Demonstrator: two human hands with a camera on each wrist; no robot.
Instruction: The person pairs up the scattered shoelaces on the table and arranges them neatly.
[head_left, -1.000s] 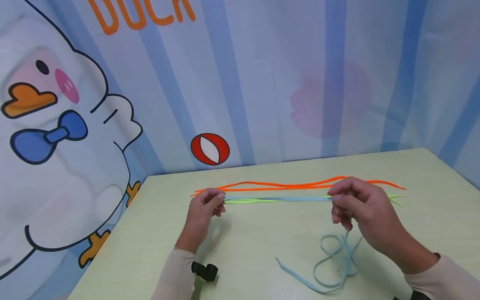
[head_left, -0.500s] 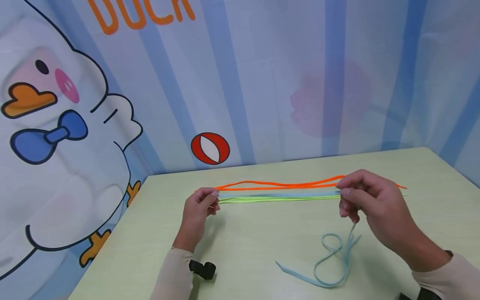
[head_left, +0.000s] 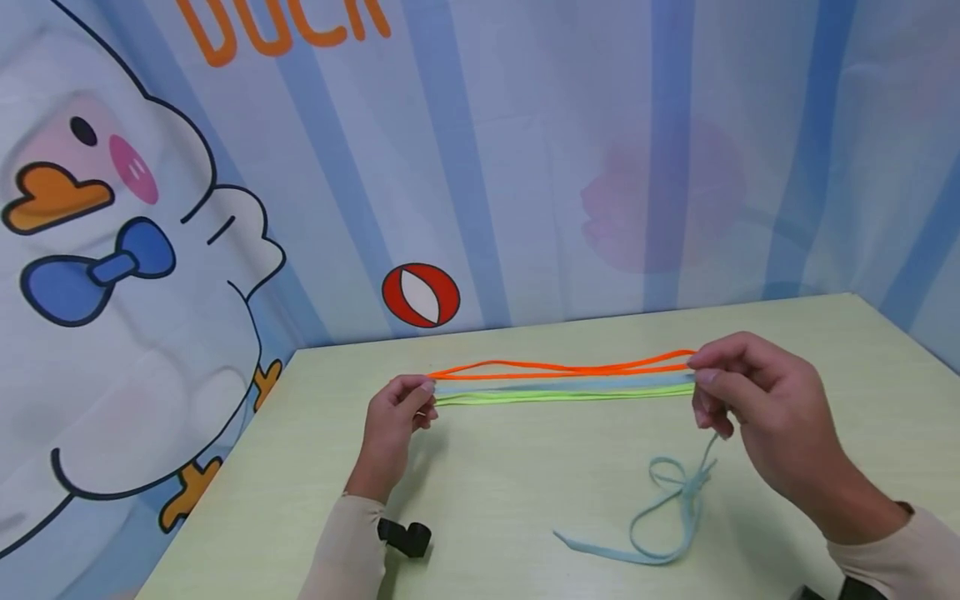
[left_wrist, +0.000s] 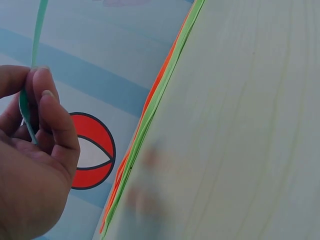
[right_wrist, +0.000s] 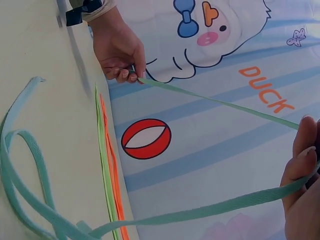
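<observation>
A flat light blue shoelace [head_left: 562,384] is stretched level between my two hands above the table. My left hand [head_left: 393,429] pinches one end with thumb and fingertips. My right hand [head_left: 772,412] pinches it farther along, thumb against forefinger. From the right hand the rest of the shoelace [right_wrist: 210,212] hangs down and lies in loose loops on the table, its free end [head_left: 588,546] pointing left. In the left wrist view, a short piece of the shoelace [left_wrist: 24,106] runs into the left palm.
Green laces [head_left: 525,398] and orange laces [head_left: 517,377] lie lengthwise near the back of the pale table [head_left: 480,492]. A duck-printed curtain [head_left: 517,167] stands behind. A small black device [head_left: 405,539] is on the left wrist.
My hands have moved apart, the right one to the right and slightly up, the left a little left. The stretched part of the blue shoelace has lengthened; its loops on the table have shrunk.
</observation>
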